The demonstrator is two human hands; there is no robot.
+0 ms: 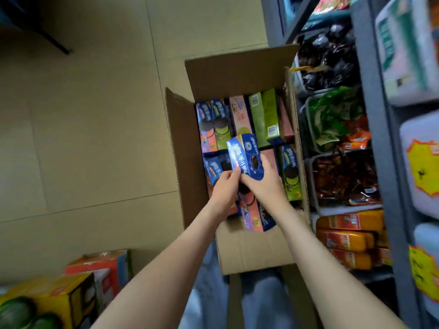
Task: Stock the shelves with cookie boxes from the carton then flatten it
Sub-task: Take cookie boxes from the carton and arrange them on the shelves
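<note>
pale floor tiles spread out to the left of your hands, and the grey shelves rise close on their right, already crowded with bagged snacks and orange packs.

from the head view, the carton stands open on the floor just beyond and beneath your hands, its flaps raised. your left hand and right hand are drawn together over the carton, touching, both closed around a small bundle of blue cookie boxes lifted clear of the rest. the left pinches the bundle's near corner; the right wraps its lower side.

my read is that the job is at an early stage: the carton looks nearly full, with rows of cookie boxes standing on end beyond your hands and more lying under your wrists. whether any are already on the shelves i cannot tell. emptying the carton and flattening it both remain.

the boxes are slim card packs, mostly blue with dark round biscuits printed on them, some with green, pink or orange panels. the ones you hold sit fanned and slightly tilted, not squared up.

down by your left elbow sit a yellow box and a red one, apart from the carton.
</note>
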